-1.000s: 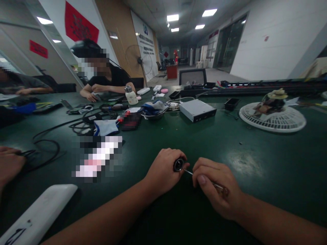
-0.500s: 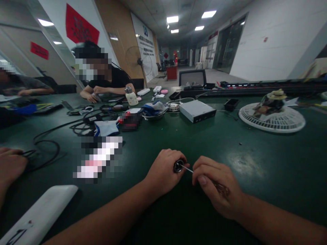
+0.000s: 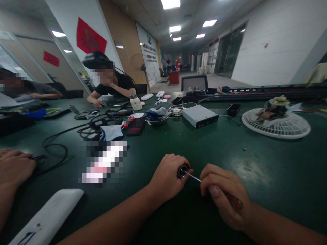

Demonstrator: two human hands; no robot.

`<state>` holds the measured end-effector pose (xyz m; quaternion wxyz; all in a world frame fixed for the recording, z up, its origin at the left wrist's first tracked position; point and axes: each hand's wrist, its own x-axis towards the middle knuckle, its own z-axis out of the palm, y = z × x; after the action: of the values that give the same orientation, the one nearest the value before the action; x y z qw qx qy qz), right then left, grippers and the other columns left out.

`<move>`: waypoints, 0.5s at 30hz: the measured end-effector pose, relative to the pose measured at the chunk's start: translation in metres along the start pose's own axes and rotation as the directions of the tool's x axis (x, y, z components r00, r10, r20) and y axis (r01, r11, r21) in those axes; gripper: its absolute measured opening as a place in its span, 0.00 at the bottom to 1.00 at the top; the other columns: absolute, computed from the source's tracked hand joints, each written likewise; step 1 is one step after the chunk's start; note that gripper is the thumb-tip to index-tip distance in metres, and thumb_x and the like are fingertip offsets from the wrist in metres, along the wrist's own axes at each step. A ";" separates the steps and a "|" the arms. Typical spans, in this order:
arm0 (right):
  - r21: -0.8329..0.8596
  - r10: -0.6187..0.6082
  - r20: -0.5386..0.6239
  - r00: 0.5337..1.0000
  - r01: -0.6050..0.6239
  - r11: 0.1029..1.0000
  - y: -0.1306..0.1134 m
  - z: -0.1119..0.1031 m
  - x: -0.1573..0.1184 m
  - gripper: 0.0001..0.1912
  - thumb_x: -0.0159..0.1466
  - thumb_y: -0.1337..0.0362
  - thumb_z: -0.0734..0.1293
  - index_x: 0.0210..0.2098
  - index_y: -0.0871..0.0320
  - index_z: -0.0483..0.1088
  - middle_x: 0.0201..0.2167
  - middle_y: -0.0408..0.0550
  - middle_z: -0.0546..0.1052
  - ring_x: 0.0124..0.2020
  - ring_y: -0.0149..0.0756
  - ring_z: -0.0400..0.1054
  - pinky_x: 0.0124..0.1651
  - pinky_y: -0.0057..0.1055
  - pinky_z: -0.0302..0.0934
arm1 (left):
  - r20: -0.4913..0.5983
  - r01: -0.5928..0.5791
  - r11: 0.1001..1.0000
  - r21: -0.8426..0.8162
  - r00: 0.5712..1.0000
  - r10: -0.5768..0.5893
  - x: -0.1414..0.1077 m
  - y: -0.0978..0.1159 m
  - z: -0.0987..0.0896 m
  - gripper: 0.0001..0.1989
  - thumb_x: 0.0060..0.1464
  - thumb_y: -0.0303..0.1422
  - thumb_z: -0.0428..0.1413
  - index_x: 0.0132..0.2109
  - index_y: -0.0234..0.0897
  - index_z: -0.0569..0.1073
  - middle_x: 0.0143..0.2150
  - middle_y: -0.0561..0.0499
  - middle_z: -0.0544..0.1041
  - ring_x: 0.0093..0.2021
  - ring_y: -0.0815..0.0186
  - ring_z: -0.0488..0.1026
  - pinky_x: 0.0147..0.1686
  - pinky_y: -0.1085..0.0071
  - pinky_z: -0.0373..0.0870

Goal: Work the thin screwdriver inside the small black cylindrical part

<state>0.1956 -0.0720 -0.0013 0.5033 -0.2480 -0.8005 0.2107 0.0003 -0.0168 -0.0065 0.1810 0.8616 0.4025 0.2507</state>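
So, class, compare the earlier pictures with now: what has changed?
The right hand has drawn back from the left hand, showing more of the thin tool's shaft. The person across the table has raised one hand to the face. The view has shifted too. Unchanged: both grips, on the tool and the round dark part, and the white fan grille.

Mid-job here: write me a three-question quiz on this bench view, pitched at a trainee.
1. True or false: the left hand holds a small dark round hollow part.

2. What does the right hand hold?
A) a wooden mallet
B) a slim tool with a thin metal shaft
C) a glass jar

3. Fill in: in this view, the round white slatted grille lies to the ____ of the flat grey metal box.

Key: 1 true; 2 B; 3 right.
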 end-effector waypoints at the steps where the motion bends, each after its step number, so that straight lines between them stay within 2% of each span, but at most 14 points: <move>1: 0.002 -0.009 0.004 1.000 0.009 1.000 0.000 0.000 0.000 0.12 0.70 0.67 0.57 0.31 0.59 0.68 0.27 0.47 0.70 0.28 0.33 0.65 0.30 0.31 0.57 | -0.001 -0.003 1.000 -0.001 1.000 0.003 0.000 0.000 0.000 0.02 0.59 0.32 0.60 0.39 0.40 0.73 0.38 0.53 0.78 0.40 0.61 0.72 0.45 0.60 0.63; 6: 0.004 -0.029 0.051 0.998 0.028 1.000 -0.001 0.002 0.002 0.14 0.71 0.65 0.56 0.32 0.58 0.68 0.26 0.47 0.70 0.27 0.34 0.65 0.29 0.32 0.56 | -0.005 -0.009 1.000 0.000 1.000 0.009 -0.001 0.000 0.000 0.02 0.59 0.32 0.60 0.39 0.40 0.73 0.38 0.53 0.78 0.40 0.61 0.72 0.45 0.60 0.64; 15: -0.014 -0.001 0.032 0.999 0.002 1.000 0.001 0.002 0.001 0.14 0.71 0.65 0.56 0.30 0.58 0.67 0.24 0.46 0.69 0.26 0.32 0.63 0.29 0.31 0.55 | -0.010 0.001 1.000 -0.006 1.000 -0.001 0.001 -0.001 0.001 0.03 0.58 0.31 0.60 0.38 0.40 0.73 0.37 0.53 0.78 0.40 0.61 0.72 0.44 0.61 0.63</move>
<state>0.1933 -0.0709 -0.0018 0.4890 -0.2475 -0.8100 0.2085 0.0010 -0.0161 -0.0078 0.1816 0.8595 0.4034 0.2561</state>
